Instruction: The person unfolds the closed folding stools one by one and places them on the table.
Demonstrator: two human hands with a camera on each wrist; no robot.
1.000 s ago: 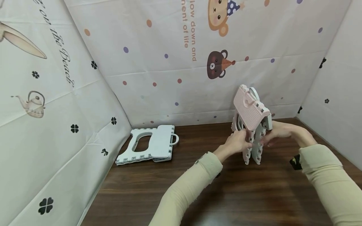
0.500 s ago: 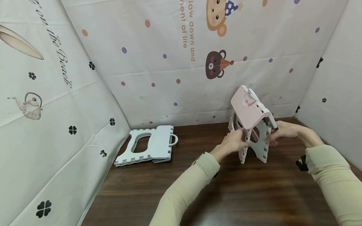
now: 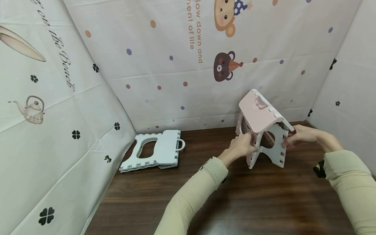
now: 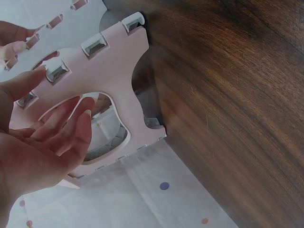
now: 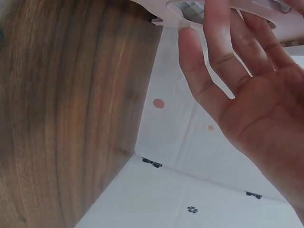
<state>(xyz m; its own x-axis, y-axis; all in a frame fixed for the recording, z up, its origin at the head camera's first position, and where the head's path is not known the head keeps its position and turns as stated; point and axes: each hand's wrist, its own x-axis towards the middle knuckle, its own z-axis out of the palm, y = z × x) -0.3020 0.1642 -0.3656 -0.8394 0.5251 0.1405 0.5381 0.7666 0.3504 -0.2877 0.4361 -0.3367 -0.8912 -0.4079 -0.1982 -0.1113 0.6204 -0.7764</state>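
Observation:
A pink and white folding step stool [image 3: 257, 112] stands partly unfolded at the right of the table, its two leg panels spread and its top bent like a roof. My left hand [image 3: 241, 146] grips the left leg panel. In the left wrist view, the thumb lies on the hinged edge of that pink panel [image 4: 116, 61] and the fingers curl at its oval opening. My right hand [image 3: 302, 135] holds the edge of the right leg panel [image 3: 276, 145]. The right wrist view has its fingers [image 5: 218, 52] bent up against the outer pink side.
A second folding stool [image 3: 165, 148], white with a loop handle, lies folded flat on the dark wooden table [image 3: 152, 195] at the left. Printed cloth walls [image 3: 141, 98] stand behind and to both sides, the back one close behind the stools.
The stool's leg panels have spread apart and its top has flattened outward. My right hand has moved right with its panel, while my left hand has shifted slightly left.

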